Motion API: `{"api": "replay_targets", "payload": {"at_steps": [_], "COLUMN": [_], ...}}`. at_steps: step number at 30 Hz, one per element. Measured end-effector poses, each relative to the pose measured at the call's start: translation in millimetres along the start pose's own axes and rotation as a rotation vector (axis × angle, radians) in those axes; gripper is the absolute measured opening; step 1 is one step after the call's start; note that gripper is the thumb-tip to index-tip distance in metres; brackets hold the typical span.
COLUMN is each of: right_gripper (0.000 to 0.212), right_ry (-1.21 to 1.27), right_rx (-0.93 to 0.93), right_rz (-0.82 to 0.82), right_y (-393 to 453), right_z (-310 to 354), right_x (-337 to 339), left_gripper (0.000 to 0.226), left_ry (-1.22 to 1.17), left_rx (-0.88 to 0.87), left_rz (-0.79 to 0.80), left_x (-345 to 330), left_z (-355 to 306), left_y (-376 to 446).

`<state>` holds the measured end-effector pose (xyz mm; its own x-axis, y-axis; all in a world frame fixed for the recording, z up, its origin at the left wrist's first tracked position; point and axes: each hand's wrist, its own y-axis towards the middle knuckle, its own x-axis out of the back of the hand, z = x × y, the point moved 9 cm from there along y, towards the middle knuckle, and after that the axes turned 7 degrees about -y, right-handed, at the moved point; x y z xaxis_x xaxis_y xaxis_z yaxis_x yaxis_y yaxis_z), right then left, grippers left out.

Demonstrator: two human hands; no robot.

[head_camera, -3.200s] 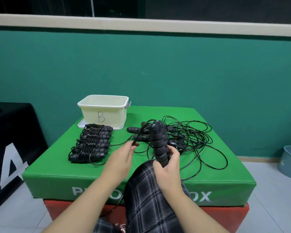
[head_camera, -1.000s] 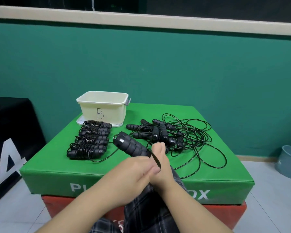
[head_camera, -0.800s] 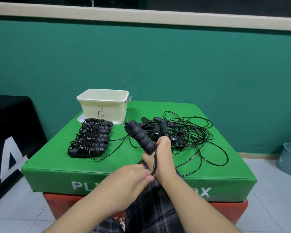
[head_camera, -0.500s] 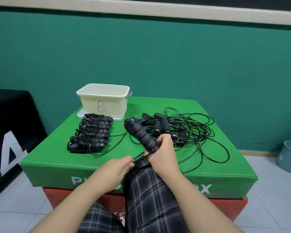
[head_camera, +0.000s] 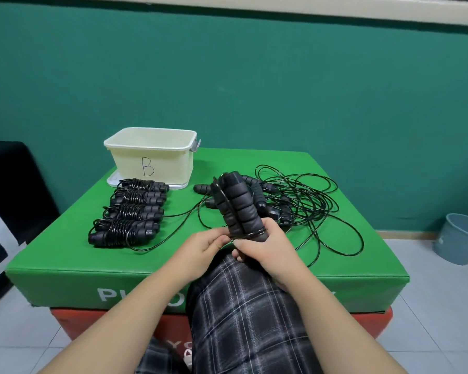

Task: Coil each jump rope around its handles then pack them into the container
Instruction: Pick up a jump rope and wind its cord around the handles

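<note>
Two black handles [head_camera: 238, 209] held together side by side in right hand [head_camera: 265, 245], fingers curled round lower ends, clamped. Long axis near upright, tilted a bit: top ends lean toward far-left, butt ends down in the fist, above a plaid-trousered knee [head_camera: 243, 306] at near edge of green plyo box [head_camera: 65, 271]. One thin turn of black cord [head_camera: 250, 234] across handles just above the fist. Left hand [head_camera: 203, 244] just beside right, thumb + fingertips pinching that cord, touching handles' base. Slack cord runs from handles out over box top toward the coiled ones.

4 coiled ropes [head_camera: 131, 211] in a column along left side of box top, each lying flat, long axis left-right, cord wound round paired handles. Nearest one closest to near-left corner, farthest touching container's tray.

1 cream container [head_camera: 150, 156], marked "B", at far-left corner on a white lid [head_camera: 111, 180], open top; inside not visible.

Loose pile of ropes [head_camera: 295, 203] on right half of box top, behind the held handles: several handles, count unclear, tangled cord loops spreading toward right edge.

1 grey-blue bin [head_camera: 459, 241] on floor, right of box. Red box [head_camera: 79, 323] under the green one.
</note>
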<state>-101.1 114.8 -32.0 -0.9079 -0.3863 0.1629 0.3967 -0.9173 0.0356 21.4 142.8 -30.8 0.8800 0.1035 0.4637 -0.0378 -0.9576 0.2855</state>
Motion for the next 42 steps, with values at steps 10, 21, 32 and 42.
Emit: {"api": "replay_targets", "payload": {"at_steps": [10,21,32,42], "right_gripper": [0.017,0.074,0.05,0.025], "right_ry": [0.163,-0.668,-0.648,0.266], "right_rx": [0.056,0.406,0.356,0.042], "right_rz": [-0.322,-0.395,-0.269,-0.088], "right_y": [-11,-32,-13,13], "right_z": [-10,22,52,5], "right_x": [26,3,-32,-94], "left_gripper": [0.026,0.027,0.014,0.03], "left_ry": [-0.238,-0.264,-0.088,-0.068], "left_rx": [0.029,0.106,-0.109,-0.101], "left_rz": [-0.332,-0.596,-0.64,-0.477], "left_x": [-3,4,59,84], "left_z": [-18,-16,-34,-8], "left_y": [-9,-38,-54,-62]}}
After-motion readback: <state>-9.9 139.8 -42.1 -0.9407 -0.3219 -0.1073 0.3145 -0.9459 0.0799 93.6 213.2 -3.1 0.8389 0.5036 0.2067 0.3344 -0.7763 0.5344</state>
